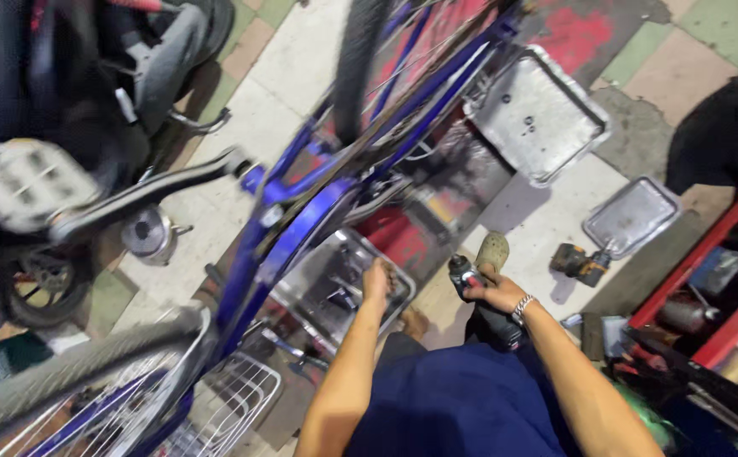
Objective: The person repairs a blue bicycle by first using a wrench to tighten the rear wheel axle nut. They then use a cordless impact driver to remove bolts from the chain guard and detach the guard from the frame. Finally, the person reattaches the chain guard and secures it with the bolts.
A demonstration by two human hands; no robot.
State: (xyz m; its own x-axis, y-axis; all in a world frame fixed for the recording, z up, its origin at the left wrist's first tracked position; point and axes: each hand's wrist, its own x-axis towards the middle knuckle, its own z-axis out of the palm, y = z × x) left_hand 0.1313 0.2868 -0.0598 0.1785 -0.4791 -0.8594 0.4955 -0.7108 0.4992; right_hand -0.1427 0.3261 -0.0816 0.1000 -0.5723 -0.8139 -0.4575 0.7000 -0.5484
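An upturned blue bicycle (301,211) fills the left and middle of the head view, its crank and white pedal (22,182) sticking out at the left. My left hand (377,281) reaches down into a metal tray (297,292) of tools below the frame; what its fingers hold is hidden. My right hand (494,292), with a bracelet on the wrist, is closed around the grip of a black and red power tool (470,288), just above my shoe (493,251).
Two more metal trays (538,114) (631,216) lie on the tiled floor, with a second power drill (581,262) between them. A red tool cart (707,296) stands at right. A wire basket (234,398) and wheel (73,372) sit at lower left, a scooter (64,51) at upper left.
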